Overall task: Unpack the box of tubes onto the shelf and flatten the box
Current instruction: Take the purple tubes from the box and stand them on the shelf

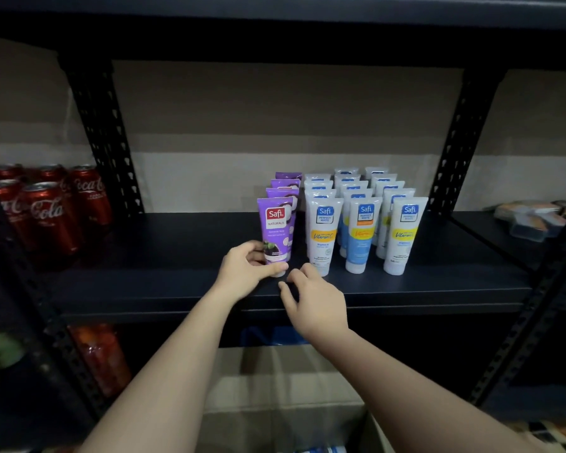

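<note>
Tube (275, 232) in left hand (245, 269)

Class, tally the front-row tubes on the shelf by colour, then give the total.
Purple tube: 1
White tubes: 3
Total: 4

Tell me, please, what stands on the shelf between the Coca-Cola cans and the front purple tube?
Nothing: in the head view the dark shelf lies bare between the cans and the purple tube gripped by the left hand.
</note>
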